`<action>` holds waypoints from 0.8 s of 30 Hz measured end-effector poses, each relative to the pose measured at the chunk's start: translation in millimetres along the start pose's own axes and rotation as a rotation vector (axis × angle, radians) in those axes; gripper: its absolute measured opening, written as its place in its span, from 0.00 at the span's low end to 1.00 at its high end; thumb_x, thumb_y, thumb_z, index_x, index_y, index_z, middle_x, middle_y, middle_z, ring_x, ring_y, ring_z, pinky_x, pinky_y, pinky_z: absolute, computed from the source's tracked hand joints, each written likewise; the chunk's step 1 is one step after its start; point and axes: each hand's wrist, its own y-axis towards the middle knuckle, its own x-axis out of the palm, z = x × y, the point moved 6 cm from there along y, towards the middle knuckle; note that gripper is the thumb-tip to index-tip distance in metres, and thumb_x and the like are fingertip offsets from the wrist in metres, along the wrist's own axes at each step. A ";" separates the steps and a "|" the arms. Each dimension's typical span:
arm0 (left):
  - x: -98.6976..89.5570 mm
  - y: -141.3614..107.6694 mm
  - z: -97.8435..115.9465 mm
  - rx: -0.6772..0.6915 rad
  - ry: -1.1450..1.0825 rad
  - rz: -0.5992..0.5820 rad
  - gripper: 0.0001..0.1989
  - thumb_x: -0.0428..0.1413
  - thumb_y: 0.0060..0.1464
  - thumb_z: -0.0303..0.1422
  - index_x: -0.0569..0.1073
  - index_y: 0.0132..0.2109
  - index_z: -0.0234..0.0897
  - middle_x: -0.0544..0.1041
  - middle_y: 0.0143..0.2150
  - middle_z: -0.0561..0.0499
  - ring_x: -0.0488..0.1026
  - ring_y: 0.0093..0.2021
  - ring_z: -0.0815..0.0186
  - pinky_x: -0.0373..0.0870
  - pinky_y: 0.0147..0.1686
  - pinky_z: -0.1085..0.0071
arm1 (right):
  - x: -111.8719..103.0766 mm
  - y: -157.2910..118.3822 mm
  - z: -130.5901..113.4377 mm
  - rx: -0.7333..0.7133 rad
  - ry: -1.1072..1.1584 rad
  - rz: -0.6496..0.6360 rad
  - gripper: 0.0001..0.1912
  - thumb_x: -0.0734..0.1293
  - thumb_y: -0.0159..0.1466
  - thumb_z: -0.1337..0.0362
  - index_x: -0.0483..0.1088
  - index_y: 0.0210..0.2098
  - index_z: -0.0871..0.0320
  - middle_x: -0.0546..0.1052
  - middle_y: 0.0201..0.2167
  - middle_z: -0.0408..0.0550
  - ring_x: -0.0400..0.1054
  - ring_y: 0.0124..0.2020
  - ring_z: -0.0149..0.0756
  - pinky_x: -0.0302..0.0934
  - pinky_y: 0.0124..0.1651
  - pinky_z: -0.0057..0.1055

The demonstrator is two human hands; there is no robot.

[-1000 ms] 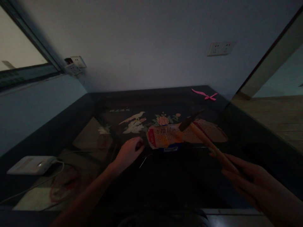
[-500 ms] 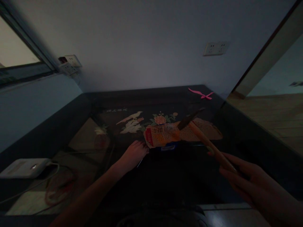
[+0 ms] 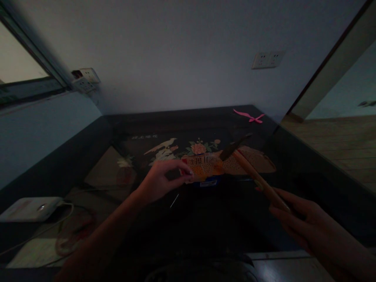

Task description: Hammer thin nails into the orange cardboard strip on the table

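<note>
My right hand [image 3: 305,219] is wrapped round the wooden handle of a hammer [image 3: 249,168]. Its dark metal head lies over the middle of a flattened orange-brown package [image 3: 202,166] with a red left end and dark print. Whether the head touches the package I cannot tell. My left hand [image 3: 161,178] is at the package's left end, thumb and index finger pinched together; anything between the fingertips is too small to make out. Below the package's front edge shows a blue piece with a white label [image 3: 209,183]. A thin bright sliver [image 3: 174,200] lies on the table before my left hand.
The dark glossy table [image 3: 188,223] bears a printed bird and flowers. At its back right lies a pink ribbon [image 3: 249,116]. A white device [image 3: 32,208] with a cable sits on the left. Wall sockets [image 3: 268,60] are above the table, which meets the wall behind.
My left hand has lifted from beside the package's left end, and its thumb and index finger now meet in a pinch over that end. The hammer and my right hand have barely moved.
</note>
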 end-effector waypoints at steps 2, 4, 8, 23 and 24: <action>3.9 27.6 -4.7 -0.004 -0.129 0.153 0.03 0.59 0.52 0.32 0.76 0.35 0.37 0.79 0.35 0.50 0.76 0.37 0.65 0.74 0.40 0.68 | 4.2 -1.9 -2.6 0.000 -0.002 -0.021 0.37 0.65 0.61 0.45 0.58 0.65 0.53 0.57 0.18 0.33 0.52 0.15 0.26 0.46 0.15 0.22; 16.4 51.0 -16.1 -0.030 -0.221 0.232 0.03 0.60 0.51 0.30 0.75 0.35 0.35 0.79 0.34 0.50 0.76 0.35 0.66 0.74 0.38 0.70 | 5.4 -2.8 -4.3 -0.001 0.007 0.003 0.37 0.65 0.61 0.45 0.59 0.64 0.55 0.58 0.18 0.34 0.53 0.15 0.27 0.47 0.15 0.22; 42.4 73.7 -34.6 -0.027 -0.230 0.281 0.03 0.61 0.49 0.27 0.74 0.32 0.34 0.78 0.32 0.51 0.76 0.35 0.67 0.74 0.39 0.70 | 5.7 -1.2 -4.6 -0.017 -0.015 0.032 0.38 0.65 0.60 0.44 0.60 0.63 0.58 0.60 0.19 0.35 0.54 0.16 0.27 0.49 0.15 0.23; 68.3 70.6 -55.6 -0.064 -0.198 0.188 0.03 0.60 0.51 0.26 0.74 0.36 0.34 0.79 0.34 0.50 0.77 0.35 0.65 0.74 0.38 0.69 | 5.0 3.6 3.6 -0.017 -0.003 0.023 0.36 0.66 0.61 0.46 0.60 0.64 0.55 0.60 0.19 0.35 0.53 0.16 0.26 0.47 0.15 0.22; 68.9 70.2 -56.1 -0.065 -0.185 0.184 0.04 0.60 0.51 0.26 0.74 0.36 0.34 0.79 0.35 0.50 0.77 0.35 0.65 0.74 0.38 0.69 | 4.6 4.0 3.9 -0.015 -0.011 0.017 0.36 0.65 0.61 0.46 0.60 0.64 0.55 0.60 0.19 0.35 0.53 0.15 0.26 0.47 0.15 0.22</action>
